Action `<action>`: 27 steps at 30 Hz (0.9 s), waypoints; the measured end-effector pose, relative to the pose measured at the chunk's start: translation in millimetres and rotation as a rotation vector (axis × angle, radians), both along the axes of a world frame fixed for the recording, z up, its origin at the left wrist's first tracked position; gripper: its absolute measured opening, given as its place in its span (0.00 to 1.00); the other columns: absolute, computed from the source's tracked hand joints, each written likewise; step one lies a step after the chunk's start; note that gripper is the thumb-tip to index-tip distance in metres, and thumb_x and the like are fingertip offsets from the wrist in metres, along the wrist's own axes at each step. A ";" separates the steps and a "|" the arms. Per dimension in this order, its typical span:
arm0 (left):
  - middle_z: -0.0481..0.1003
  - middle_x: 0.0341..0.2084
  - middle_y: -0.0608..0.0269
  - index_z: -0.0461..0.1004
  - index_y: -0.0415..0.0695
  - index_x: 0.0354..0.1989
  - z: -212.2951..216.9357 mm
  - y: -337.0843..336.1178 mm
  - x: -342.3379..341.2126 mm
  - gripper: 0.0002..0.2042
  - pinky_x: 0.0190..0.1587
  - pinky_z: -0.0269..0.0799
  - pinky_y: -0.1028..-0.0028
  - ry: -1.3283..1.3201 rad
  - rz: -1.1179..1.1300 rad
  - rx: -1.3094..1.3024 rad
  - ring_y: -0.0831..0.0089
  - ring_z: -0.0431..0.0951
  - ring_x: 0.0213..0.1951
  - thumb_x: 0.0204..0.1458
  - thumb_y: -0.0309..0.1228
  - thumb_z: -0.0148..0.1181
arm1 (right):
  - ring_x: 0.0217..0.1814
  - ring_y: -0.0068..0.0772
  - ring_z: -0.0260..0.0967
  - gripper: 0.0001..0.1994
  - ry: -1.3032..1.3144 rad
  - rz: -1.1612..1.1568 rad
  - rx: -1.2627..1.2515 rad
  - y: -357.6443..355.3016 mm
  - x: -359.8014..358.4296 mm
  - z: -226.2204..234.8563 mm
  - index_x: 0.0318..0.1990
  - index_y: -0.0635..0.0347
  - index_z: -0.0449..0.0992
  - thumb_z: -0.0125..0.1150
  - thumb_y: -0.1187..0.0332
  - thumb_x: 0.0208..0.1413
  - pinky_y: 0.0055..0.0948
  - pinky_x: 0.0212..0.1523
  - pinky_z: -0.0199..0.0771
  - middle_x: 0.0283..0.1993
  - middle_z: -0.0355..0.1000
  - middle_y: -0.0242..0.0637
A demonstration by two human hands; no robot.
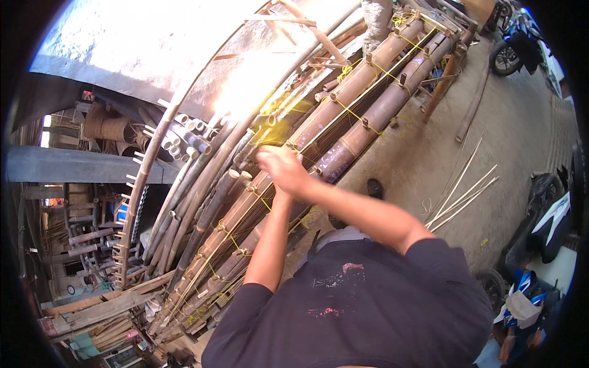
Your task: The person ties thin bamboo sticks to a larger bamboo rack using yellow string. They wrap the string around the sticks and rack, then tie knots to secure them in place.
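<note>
- Closest to us, the dark cotton shirt (368, 294), soft and creased, with a flaking print, fills the bottom centre.
- Over to the left, a curved pole (153, 150) bristles with short pegs; a loose sleeve might snag there.
- Next, stacked bamboo tubes (197, 142), hollow, round-mouthed, smooth; a knock could set them rolling.
- Centre now: left hand (274, 164) and right hand (296, 176) meet over the lashed poles, blurred. I can't tell whether the fingers are open, closed or gripping cord. If they are pulling, a sudden slip could jerk the knuckles onto hard wood.
- Here's the main piece, thick bamboo poles (359, 83) running lower left to upper right, ringed at the nodes; thin yellow cord (348, 109) crosses between stubby pegs, and uneven tension might slacken it.
- Right of centre, pale slender strips (461, 196) lie on gritty floor (423, 159): a stray step could snap them.
</note>
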State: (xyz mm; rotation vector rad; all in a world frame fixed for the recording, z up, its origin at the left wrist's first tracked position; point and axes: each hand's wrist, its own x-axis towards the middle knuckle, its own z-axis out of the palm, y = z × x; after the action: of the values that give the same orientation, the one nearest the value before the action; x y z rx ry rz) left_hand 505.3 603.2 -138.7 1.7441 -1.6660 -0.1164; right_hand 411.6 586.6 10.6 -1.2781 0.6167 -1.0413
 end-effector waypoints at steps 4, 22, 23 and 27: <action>0.78 0.42 0.43 0.76 0.52 0.52 54.4 -11.1 -20.6 0.18 0.48 0.71 0.51 0.099 0.049 0.472 0.44 0.78 0.45 0.62 0.47 0.48 | 0.44 0.44 0.78 0.27 1.209 -0.009 -0.633 -97.5 -19.7 -8.6 0.42 0.58 0.82 0.42 0.46 0.65 0.41 0.45 0.74 0.40 0.79 0.46; 0.80 0.33 0.52 0.77 0.41 0.40 79.7 -107.4 -1.1 0.10 0.41 0.74 0.64 0.402 0.120 0.140 0.57 0.81 0.35 0.62 0.33 0.52 | 0.33 0.49 0.73 0.12 0.816 0.286 -0.674 42.7 -123.0 -98.0 0.24 0.59 0.76 0.57 0.62 0.53 0.44 0.48 0.67 0.25 0.74 0.48; 0.80 0.34 0.49 0.77 0.41 0.40 54.4 -109.2 12.5 0.11 0.41 0.74 0.62 0.160 0.185 0.150 0.53 0.81 0.37 0.62 0.34 0.51 | 0.34 0.49 0.73 0.10 0.855 0.262 -0.784 52.1 -119.3 -98.3 0.26 0.59 0.77 0.58 0.62 0.51 0.43 0.47 0.67 0.27 0.75 0.48; 0.79 0.35 0.45 0.77 0.42 0.42 45.0 -102.2 34.4 0.14 0.45 0.72 0.54 0.100 0.058 0.269 0.46 0.79 0.42 0.62 0.38 0.49 | 0.48 0.40 0.72 0.17 0.902 0.335 -0.699 103.0 -85.0 -77.1 0.48 0.59 0.72 0.61 0.66 0.50 0.39 0.50 0.68 0.50 0.74 0.45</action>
State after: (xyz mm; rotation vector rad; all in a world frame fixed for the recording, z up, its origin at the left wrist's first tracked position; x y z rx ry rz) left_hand 539.7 501.0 -93.7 1.9479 -1.5834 -0.4103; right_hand 326.6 689.6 -66.5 -2.4145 0.6791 -0.3409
